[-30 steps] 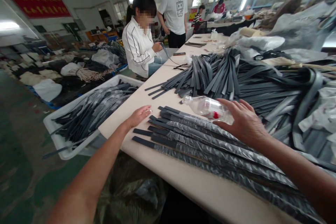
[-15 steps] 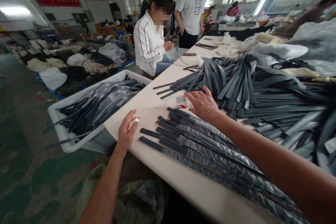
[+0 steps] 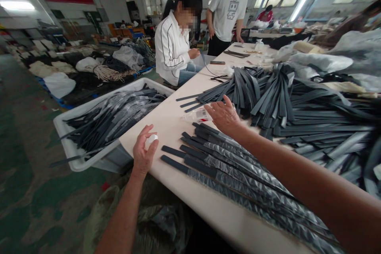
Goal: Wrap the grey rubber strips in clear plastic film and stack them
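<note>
My left hand [image 3: 144, 151] is at the table's left edge, its fingers curled round a small white round object [image 3: 152, 139]. My right hand [image 3: 223, 116] lies over a clear plastic bottle [image 3: 195, 115] with a red and white label, fingers spread; whether it grips the bottle is hard to see. The bottle lies on its side on the pale table [image 3: 166, 125]. In front of it, dark strips partly wrapped in clear plastic [image 3: 235, 166] lie side by side, running under my right forearm. Beyond my right hand are loose dark strips [image 3: 244, 87].
A white bin [image 3: 67, 154] full of dark strips stands left of the table. A seated person [image 3: 175, 47] in a white jacket holds a strip across the table; another person [image 3: 228, 12] stands behind. Plastic bags [image 3: 321, 61] lie at the back right.
My right hand has shifted slightly left and down over the bottle, and more of the bottle shows. The white object in my left hand shows more fully. The standing person's hand now rests on the table.
</note>
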Motion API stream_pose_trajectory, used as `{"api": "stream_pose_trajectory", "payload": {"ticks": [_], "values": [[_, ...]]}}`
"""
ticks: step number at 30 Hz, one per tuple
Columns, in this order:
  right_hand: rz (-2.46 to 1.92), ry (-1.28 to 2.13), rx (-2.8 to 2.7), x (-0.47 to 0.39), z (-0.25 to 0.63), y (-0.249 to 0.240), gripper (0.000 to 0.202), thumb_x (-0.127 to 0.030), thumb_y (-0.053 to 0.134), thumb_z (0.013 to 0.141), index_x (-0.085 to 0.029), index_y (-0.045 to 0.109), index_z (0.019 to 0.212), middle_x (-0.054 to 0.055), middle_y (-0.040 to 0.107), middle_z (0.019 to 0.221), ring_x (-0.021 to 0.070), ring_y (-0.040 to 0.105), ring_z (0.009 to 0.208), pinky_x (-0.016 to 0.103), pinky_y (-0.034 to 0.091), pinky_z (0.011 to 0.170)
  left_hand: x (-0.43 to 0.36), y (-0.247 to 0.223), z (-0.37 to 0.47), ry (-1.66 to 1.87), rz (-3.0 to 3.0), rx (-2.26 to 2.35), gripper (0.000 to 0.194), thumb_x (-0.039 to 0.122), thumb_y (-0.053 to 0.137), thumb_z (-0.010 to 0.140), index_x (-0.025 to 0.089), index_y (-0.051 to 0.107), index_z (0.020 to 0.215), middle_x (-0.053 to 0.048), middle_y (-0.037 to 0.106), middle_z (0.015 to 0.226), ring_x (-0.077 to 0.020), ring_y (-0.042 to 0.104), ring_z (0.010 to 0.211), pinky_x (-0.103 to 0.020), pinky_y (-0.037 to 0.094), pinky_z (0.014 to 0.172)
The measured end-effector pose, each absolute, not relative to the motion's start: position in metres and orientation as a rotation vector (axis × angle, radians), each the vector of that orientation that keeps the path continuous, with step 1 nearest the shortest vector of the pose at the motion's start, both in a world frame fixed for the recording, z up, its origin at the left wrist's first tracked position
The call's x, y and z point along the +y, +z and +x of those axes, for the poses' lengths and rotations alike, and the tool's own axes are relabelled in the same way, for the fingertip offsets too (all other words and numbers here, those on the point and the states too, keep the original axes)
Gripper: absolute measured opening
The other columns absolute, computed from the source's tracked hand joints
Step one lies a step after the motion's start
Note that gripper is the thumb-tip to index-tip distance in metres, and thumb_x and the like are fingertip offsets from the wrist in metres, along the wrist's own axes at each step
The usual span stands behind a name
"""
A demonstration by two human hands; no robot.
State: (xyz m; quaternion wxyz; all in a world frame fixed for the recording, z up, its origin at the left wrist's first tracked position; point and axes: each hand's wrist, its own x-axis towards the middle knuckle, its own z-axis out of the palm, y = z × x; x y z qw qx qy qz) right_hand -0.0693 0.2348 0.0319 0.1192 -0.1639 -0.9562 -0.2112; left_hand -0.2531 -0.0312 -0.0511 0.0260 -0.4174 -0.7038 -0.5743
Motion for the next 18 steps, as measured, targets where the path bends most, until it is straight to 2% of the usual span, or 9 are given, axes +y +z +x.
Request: {"api": "stream_pose_trajectory", "payload": {"ticks": [5, 9, 13, 16, 18], "values": [[-0.475, -0.731, -2.768, 0.232, -0.081, 0.039, 0.038, -0.007, 0.042, 0.095, -0.015, 0.06, 0.128, 0.011, 0.068, 0.102, 0.0275, 0.059, 0.095, 0.052, 0.018, 0.112, -0.032, -0.052, -0.253, -1.765, -1.299, -2.163, 0.034, 0.049, 0.056, 0.089, 0.019, 0.062, 0.106, -0.014, 0.057, 0.138, -0.0298, 0.041, 0.138, -0.05, 0.034, 0.114], [-0.473, -0.719, -2.777, 0.232, -0.084, 0.038, 0.04, -0.01, 0.049, 0.091, -0.017, 0.058, 0.13, 0.01, 0.068, 0.105, 0.0278, 0.06, 0.099, 0.051, 0.018, 0.113, -0.032, -0.051, -0.254, -1.753, -1.302, -2.169, 0.03, 0.044, 0.056, 0.09, 0.02, 0.061, 0.108, -0.013, 0.058, 0.137, -0.0285, 0.041, 0.139, -0.049, 0.033, 0.115], [-0.682, -0.338, -2.782, 0.237, -0.074, 0.031, 0.058, -0.025, 0.069, 0.078, -0.018, 0.054, 0.134, 0.012, 0.067, 0.114, 0.0316, 0.059, 0.107, 0.054, 0.022, 0.111, -0.031, -0.05, -0.253, -1.741, -1.289, -2.151, 0.028, 0.041, 0.057, 0.09, 0.02, 0.061, 0.108, -0.012, 0.058, 0.136, -0.0278, 0.042, 0.138, -0.047, 0.032, 0.116], [-0.81, -0.044, -2.715, 0.239, -0.059, 0.036, 0.062, -0.035, 0.071, 0.076, -0.02, 0.053, 0.134, 0.012, 0.068, 0.116, 0.0329, 0.06, 0.109, 0.054, 0.032, 0.105, -0.03, -0.052, -0.255, -1.75, -1.271, -2.138, 0.028, 0.04, 0.059, 0.089, 0.02, 0.062, 0.109, -0.012, 0.059, 0.134, -0.0272, 0.045, 0.136, -0.047, 0.031, 0.116], [-0.891, 0.187, -2.647, 0.233, -0.043, 0.048, 0.065, -0.037, 0.072, 0.074, -0.02, 0.053, 0.134, 0.011, 0.069, 0.115, 0.0321, 0.063, 0.104, 0.049, 0.043, 0.096, -0.028, -0.053, -0.257, -1.781, -1.242, -2.135, 0.03, 0.041, 0.062, 0.088, 0.019, 0.063, 0.109, -0.012, 0.061, 0.133, -0.0272, 0.046, 0.135, -0.047, 0.031, 0.116]]}}
